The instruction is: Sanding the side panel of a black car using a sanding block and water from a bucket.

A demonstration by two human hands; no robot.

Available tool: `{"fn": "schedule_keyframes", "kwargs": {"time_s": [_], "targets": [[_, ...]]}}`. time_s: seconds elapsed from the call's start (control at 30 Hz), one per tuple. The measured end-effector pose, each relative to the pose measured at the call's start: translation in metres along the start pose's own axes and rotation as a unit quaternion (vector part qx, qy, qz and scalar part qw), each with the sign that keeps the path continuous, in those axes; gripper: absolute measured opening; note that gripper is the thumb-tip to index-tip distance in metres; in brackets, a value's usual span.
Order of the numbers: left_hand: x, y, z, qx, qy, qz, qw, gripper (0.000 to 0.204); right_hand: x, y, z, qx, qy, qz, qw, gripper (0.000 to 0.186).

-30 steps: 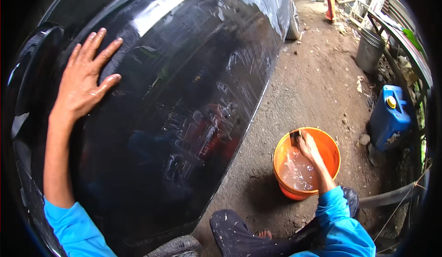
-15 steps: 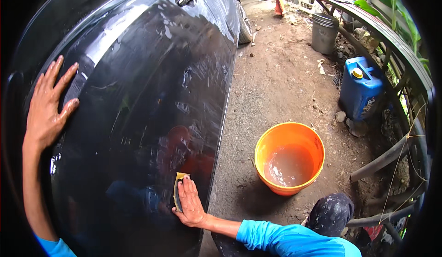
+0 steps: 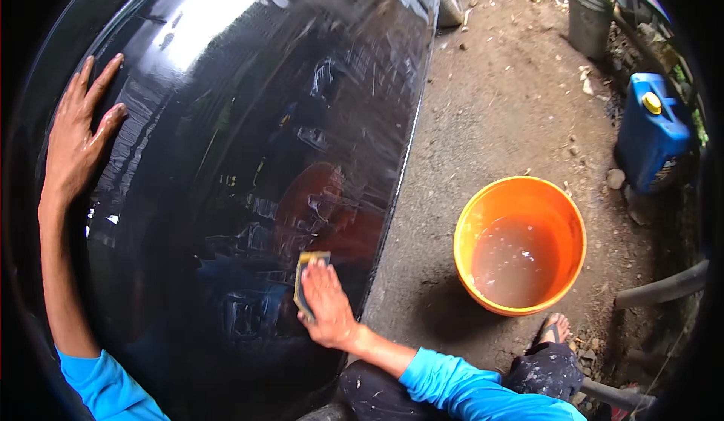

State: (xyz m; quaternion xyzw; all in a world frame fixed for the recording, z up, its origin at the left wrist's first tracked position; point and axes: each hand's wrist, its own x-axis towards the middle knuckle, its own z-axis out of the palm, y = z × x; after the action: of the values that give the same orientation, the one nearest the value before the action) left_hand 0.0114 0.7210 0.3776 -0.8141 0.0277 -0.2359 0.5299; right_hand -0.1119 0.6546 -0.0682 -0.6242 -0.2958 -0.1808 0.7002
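A wet, glossy black car panel [image 3: 188, 195] fills the left and middle of the head view. On its far-left edge my left hand [image 3: 74, 138] lies flat, fingers spread, holding nothing. Near the panel's lower right, my right hand [image 3: 329, 308] presses a thin sanding pad [image 3: 300, 289] against the surface. The pad has a dark body and a yellowish edge. My fingers and palm cover most of it, and its underside is hidden. Water streaks and blurred reflections mark the panel around it.
An orange bucket [image 3: 464, 244] with murky water stands right of the car. Farther right are a blue jerrycan [image 3: 650, 138] with a yellow cap and a grey bucket [image 3: 588, 25]. My sandalled foot [image 3: 554, 329] rests beside the orange bucket. Pipes [image 3: 664, 285] line the right side.
My right hand and the sanding pad have slid slightly up the panel. My left hand remains spread on the edge. The view has shifted, moving the bucket and jerrycan rightward in it.
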Motion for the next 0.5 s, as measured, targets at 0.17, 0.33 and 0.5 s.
{"fn": "schedule_keyframes", "kwargs": {"time_s": [0.17,0.33,0.5], "targets": [[0.001,-0.012,-0.001,0.038,0.014,0.004,0.999,0.056,0.148,0.080,-0.046,-0.048,0.120,0.004,0.992,0.064],[0.003,0.002,0.009,0.041,0.007,0.011,0.999,0.054,0.106,0.055,-0.033,-0.050,0.104,0.046,0.992,0.071],[-0.006,-0.017,0.000,0.006,0.000,0.013,1.000,0.053,0.018,0.009,-0.007,-0.012,-0.006,0.042,0.999,0.078]]}}
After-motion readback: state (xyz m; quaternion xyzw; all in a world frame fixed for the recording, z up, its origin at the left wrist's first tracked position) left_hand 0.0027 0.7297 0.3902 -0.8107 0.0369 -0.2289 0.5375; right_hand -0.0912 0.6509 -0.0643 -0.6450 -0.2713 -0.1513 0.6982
